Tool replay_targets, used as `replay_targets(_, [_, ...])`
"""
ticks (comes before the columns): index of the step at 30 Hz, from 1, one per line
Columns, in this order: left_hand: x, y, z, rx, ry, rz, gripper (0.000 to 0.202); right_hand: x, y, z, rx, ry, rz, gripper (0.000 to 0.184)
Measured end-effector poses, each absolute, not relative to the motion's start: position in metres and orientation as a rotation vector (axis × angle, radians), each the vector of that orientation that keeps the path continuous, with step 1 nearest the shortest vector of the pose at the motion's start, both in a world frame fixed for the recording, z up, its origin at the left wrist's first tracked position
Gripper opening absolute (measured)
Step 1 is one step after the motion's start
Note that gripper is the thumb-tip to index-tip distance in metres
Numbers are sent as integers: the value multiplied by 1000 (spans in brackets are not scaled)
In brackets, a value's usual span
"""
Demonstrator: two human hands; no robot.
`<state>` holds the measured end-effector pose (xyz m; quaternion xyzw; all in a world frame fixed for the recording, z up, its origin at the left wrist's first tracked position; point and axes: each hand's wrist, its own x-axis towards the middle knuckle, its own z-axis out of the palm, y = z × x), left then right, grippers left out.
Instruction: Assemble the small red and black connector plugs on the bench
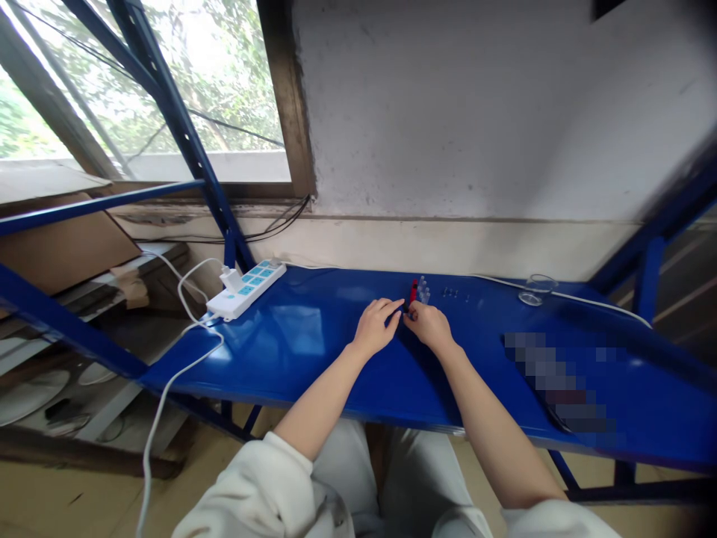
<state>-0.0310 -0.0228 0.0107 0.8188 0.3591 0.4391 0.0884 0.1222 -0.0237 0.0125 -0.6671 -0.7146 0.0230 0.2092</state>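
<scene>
Both my hands rest close together on the blue metal shelf [314,351], near its middle. My left hand [376,326] has its fingers curled and pinched toward the right hand. My right hand [429,323] is also closed in a pinch, and the two fingertips meet on a small dark part I cannot make out. Just beyond the fingers stands a small red piece [414,290] beside a clear plastic piece [423,291]. A few tiny dark screws [451,293] lie to the right of them.
A white and blue power strip [246,288] with a white cable lies at the shelf's left back. A small clear glass dish [536,289] sits at the back right, with a thin white cable running past it. Blue rack struts, a window and cardboard stand to the left.
</scene>
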Motion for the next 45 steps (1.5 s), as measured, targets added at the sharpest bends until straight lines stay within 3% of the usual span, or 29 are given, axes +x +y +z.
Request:
replay_targets(18, [-31, -9, 5, 2079, 1076, 1419, 9, 121, -23, 10, -1617, -2064, 82, 18])
replay_targets(29, [-30, -6, 1, 1932, 1107, 1421, 14, 116, -24, 9, -1499, -1965, 203, 16])
replay_targets(37, [-31, 2, 0, 1907, 1150, 1198, 18, 116, -22, 5, -1500, -1985, 217, 14])
replay_targets(45, [-87, 37, 27, 1981, 1767, 977, 12, 119, -18, -1, -1502, -2027, 223, 24])
